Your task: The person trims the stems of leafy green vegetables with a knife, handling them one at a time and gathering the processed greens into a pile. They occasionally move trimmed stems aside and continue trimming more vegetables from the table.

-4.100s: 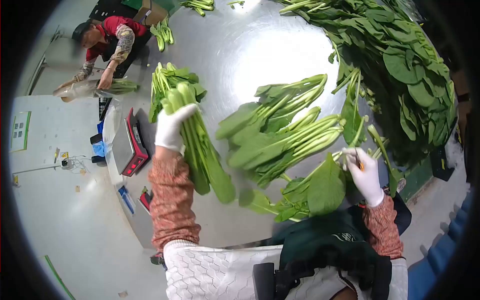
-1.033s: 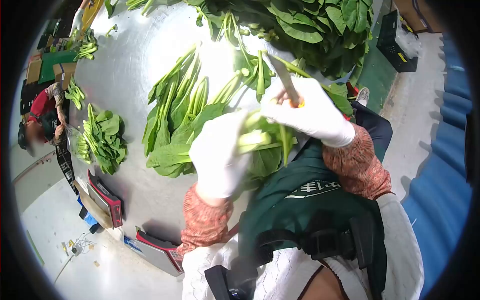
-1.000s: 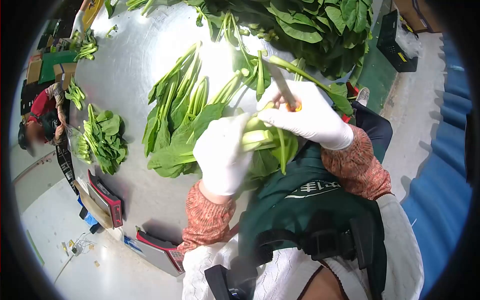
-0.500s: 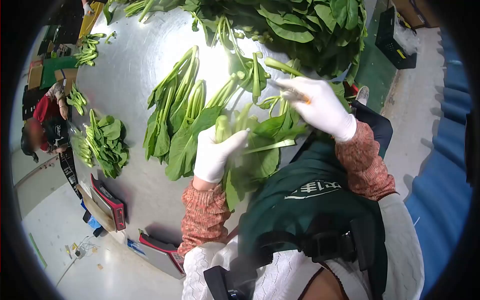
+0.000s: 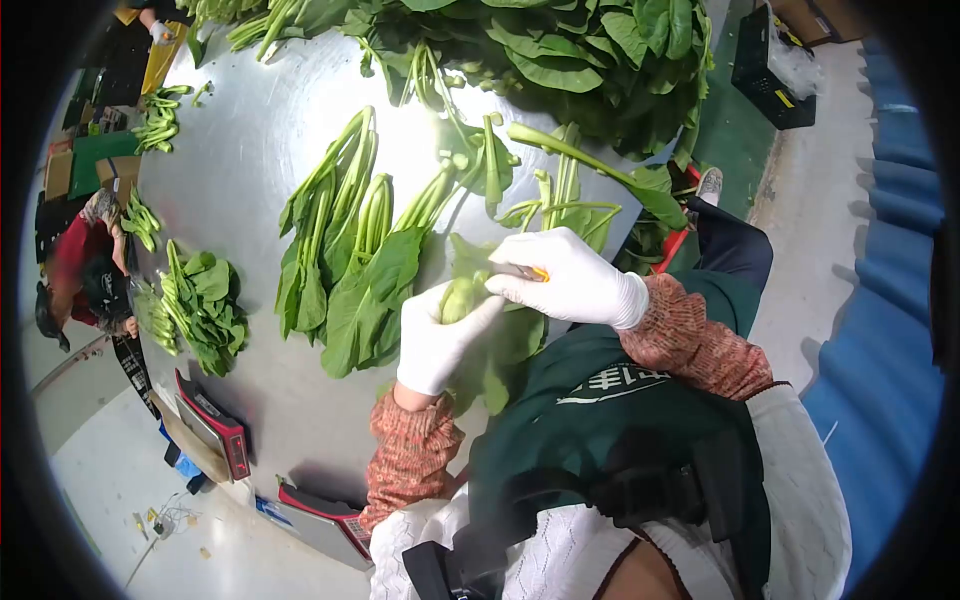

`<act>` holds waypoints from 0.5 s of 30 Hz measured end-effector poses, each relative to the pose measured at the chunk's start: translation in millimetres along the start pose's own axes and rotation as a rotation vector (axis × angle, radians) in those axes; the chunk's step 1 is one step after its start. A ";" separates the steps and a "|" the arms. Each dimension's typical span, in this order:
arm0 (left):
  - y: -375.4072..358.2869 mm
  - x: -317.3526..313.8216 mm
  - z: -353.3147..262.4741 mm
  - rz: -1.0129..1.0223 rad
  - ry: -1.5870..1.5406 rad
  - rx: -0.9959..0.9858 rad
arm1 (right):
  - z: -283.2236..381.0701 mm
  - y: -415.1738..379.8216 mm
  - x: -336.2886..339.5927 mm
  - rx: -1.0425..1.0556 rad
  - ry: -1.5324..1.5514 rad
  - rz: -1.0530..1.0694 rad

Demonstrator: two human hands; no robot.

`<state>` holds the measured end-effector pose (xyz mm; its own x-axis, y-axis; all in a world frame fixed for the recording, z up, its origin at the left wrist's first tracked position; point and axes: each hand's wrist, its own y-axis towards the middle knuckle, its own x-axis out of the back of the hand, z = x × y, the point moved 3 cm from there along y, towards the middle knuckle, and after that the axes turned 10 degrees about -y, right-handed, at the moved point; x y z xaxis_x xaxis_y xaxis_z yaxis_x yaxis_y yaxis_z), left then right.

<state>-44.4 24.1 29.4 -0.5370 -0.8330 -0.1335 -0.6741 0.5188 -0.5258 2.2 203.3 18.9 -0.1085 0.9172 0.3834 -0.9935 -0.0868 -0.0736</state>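
My left hand [image 5: 440,338], in a white glove, is closed round the stem end of a leafy green vegetable [image 5: 462,298], whose blurred leaves hang below the fist. My right hand [image 5: 565,278], also gloved, grips a small knife [image 5: 522,271] with an orange part on it. The knife is at the held stems, and the two hands nearly touch. Left of them, bunches of leafy greens [image 5: 350,235] lie on the metal table [image 5: 270,400]. Loose stalks [image 5: 560,185] lie beyond my right hand.
A large heap of greens [image 5: 600,60] fills the table's far side. Another bunch [image 5: 205,310] is at the left, near two red scales [image 5: 215,425]. A co-worker [image 5: 90,265] is at the left edge. A black crate [image 5: 770,75] stands on the floor at the right.
My right hand has come down and left with the knife to the vegetable in my left hand. A loose light stalk below my right hand no longer shows. The view has shifted slightly.
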 end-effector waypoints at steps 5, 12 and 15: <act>-13.0 38.8 5.0 -0.104 0.214 -0.014 | -11.9 -0.8 17.8 0.038 -0.208 0.063; -44.3 68.1 -17.4 -0.361 0.073 -0.098 | -28.5 53.8 37.3 0.078 -0.746 -0.252; -51.4 71.5 -23.2 -0.366 0.118 -0.195 | -49.4 112.8 1.6 0.104 -0.732 -0.166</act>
<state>-59.9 -57.6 66.4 -0.2912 -0.9471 0.1349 -0.9079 0.2292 -0.3509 -108.3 214.1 -34.3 0.0840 0.4318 0.8980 -0.9929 -0.0397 0.1120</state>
